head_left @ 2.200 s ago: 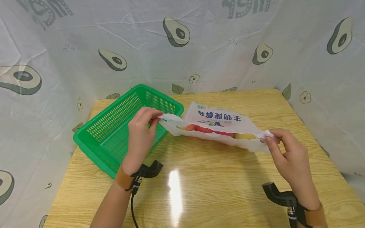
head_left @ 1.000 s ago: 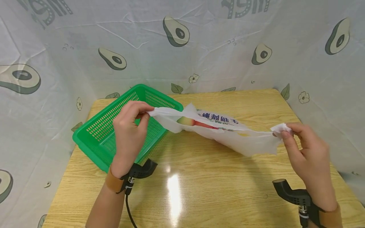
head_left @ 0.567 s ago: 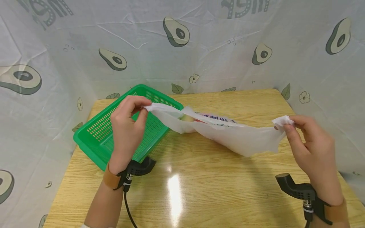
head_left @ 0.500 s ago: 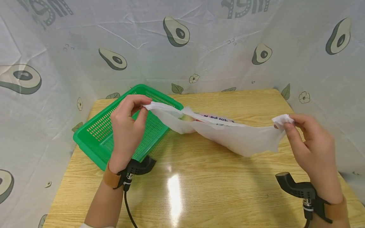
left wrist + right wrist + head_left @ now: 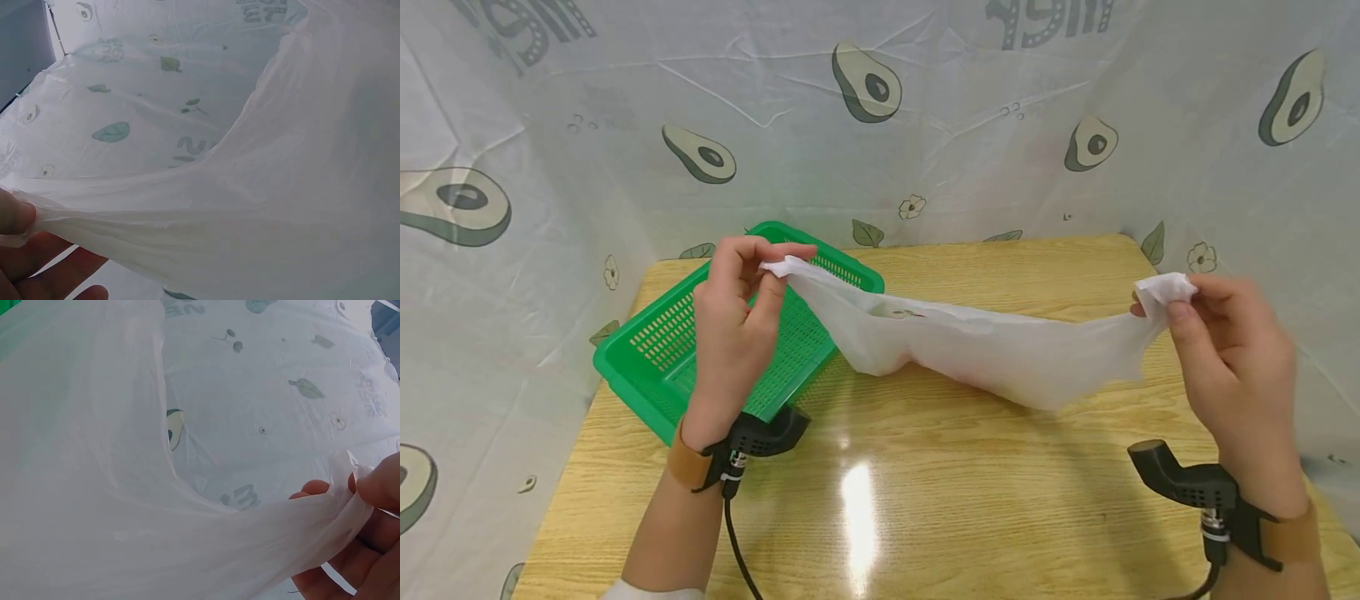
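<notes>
A white translucent plastic bag [image 5: 985, 350] stretches between both hands above the table. My left hand [image 5: 730, 342] pinches one handle between thumb and fingers, over the green basket. At the right, my right hand [image 5: 1243, 358] pinches the other handle, held at about the same height. The near side of the bag covers its mouth, so its contents are hidden; a faint reddish tint shows through. In the left wrist view the bag [image 5: 262, 206] fills much of the picture, its edge caught under the thumb. The right wrist view shows the bag [image 5: 112, 487] pulled taut towards the fingers.
A green perforated plastic basket [image 5: 647, 408] stands at the left of the wooden table [image 5: 970, 500], partly behind the left hand and the bag. A white curtain printed with avocados [image 5: 970, 150] closes off the back and sides. A black cable [image 5: 739, 550] trails from the left wrist.
Both hands have moved apart and upward, stretching the bag. Its printed side and the red and yellow round things inside, visible earlier, have gone out of sight. The basket stays in place.
</notes>
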The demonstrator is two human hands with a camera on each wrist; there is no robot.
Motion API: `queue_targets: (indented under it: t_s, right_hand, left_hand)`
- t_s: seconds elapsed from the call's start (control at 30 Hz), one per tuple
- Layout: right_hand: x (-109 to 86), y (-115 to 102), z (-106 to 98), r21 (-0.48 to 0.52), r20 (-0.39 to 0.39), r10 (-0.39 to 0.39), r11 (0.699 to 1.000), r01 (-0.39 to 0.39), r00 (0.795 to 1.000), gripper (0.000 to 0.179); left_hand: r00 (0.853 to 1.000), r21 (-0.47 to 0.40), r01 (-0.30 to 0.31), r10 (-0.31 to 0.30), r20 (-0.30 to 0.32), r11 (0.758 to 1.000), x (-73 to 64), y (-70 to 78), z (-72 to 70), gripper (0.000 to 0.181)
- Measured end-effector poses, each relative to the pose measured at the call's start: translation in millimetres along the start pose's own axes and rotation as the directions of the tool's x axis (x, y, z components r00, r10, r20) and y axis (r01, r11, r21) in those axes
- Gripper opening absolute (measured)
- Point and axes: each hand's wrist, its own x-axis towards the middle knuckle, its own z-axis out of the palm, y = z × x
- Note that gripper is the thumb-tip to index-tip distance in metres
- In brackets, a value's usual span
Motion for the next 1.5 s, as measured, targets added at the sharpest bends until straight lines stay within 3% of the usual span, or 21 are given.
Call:
queue_targets:
  t_s: [0.13,0.27,0.33,0.47,0.7,0.83,1.13,1.4,1.5]
  right_hand:
    - [4.2,1,3,0.153,-0.04,0.026,0.988,-0.019,0.999,0.024]
    - [7.4,2,5,0.372,-0.068,0.042,0.928,-0.014,0.997,0.025]
    - [8.5,3,6,0.433,-0.073,0.05,0.902,-0.013,0.996,0.025]
    - [10.5,3,7,0.468,-0.073,0.053,0.884,-0.012,0.996,0.027]
    - [13.6,4,7,0.461,-0.07,0.035,0.887,0.001,0.997,0.029]
    - [14.5,5,7,0.487,-0.069,0.042,0.874,-0.003,0.997,0.033]
    - [14.5,6,7,0.434,-0.025,0.041,0.901,-0.026,0.999,0.041]
    - [14.1,4,10,0.505,0.009,0.06,0.861,-0.056,0.998,0.05]
    - [14.7,4,10,0.474,0.013,0.057,0.879,-0.056,0.998,0.051]
  left_hand:
    - [1.0,-0.015,-0.003,0.003,0.011,1.0,2.5,1.6,-0.5,0.007]
    - [1.0,-0.038,-0.015,0.015,0.017,0.999,6.0,3.2,0.5,0.009]
    - [1.0,-0.051,-0.014,0.015,0.016,0.999,7.6,3.3,0.9,0.01]
    - [1.0,-0.07,-0.003,0.003,0.006,0.998,10.1,3.7,0.9,0.01]
    - [0.999,-0.04,-0.019,0.018,-0.028,0.999,14.1,4.3,-1.4,0.013]
    - [0.999,-0.025,-0.013,0.012,-0.037,1.0,16.9,4.8,-2.5,0.014]
    - [0.998,-0.042,0.016,-0.019,-0.062,0.999,20.8,5.6,-7.1,0.015]
    - [0.996,-0.057,0.016,-0.021,-0.082,0.998,21.5,1.4,-10.4,0.013]
    - [0.996,-0.073,0.021,-0.028,-0.085,0.997,21.2,-0.6,-11.1,0.012]
